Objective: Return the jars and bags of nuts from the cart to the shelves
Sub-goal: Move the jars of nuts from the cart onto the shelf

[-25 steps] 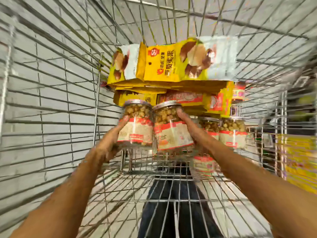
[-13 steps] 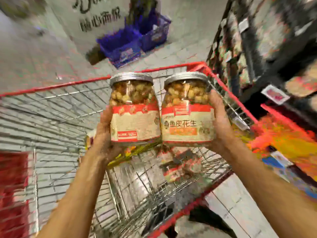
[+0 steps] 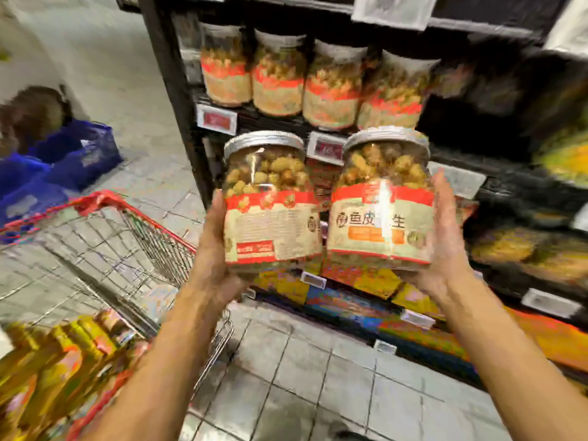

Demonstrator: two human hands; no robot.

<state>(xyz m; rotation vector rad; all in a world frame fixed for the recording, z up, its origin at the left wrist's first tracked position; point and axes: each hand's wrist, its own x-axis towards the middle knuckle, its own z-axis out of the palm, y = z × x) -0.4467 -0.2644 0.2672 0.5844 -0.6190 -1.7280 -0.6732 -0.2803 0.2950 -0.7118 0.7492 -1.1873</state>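
- Up front, my left hand (image 3: 211, 249) grips a clear plastic jar of coated nuts with a silver screw lid and a red-and-cream label (image 3: 270, 202), fingers wrapped round its left side and base.
- My right hand (image 3: 445, 237) holds a second clear silver-lidded jar with a red band and orange panel on its label (image 3: 381, 198), palm flat on its right side, fingers cupped under it.
- Both jars are upright, side by side and nearly touching, held in the air in front of the black metal shelving unit (image 3: 178, 100).
- On the shelf just above them stands a row of four like jars with red-and-cream labels (image 3: 311, 78), blurred by motion.
- White and red price tags (image 3: 217, 120) sit on the shelf edge; the print cannot be read.
- Lower shelves carry bright yellow and orange packets (image 3: 375, 284), too smeared to tell apart.
- At lower left, the wire shopping cart with a red rim (image 3: 133, 237) stands on the grey tiled floor (image 3: 302, 377), yellow bags of nuts (image 3: 57, 361) piled in its near end.
- Blue plastic baskets (image 3: 63, 160) sit on the floor beyond the cart.
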